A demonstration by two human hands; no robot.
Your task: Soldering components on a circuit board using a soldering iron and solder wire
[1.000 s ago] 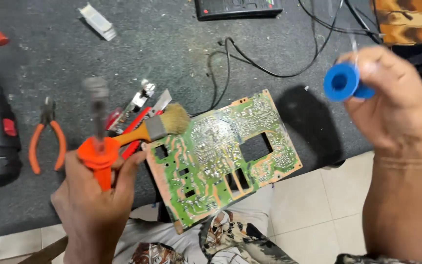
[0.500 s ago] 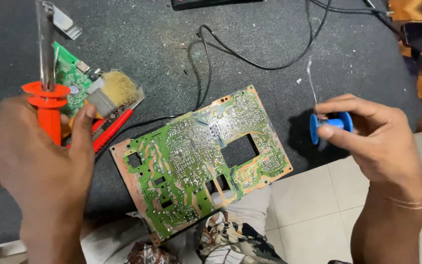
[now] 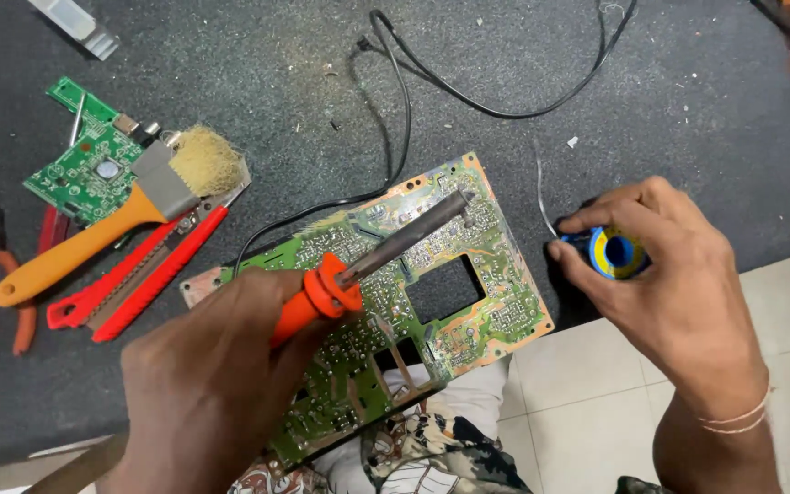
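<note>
Lowered soldering iron (image 3: 386, 245); left hand (image 3: 212, 384) hides handle.

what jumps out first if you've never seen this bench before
The eye lands on the large green circuit board at centre, overhanging the dark bench's near edge. The left hand holds an orange-handled soldering iron with its tip over the board's far edge, while the right hand pinches a blue and yellow solder spool just right of the board. At left lies an orange-handled brush over a smaller green board.
</note>
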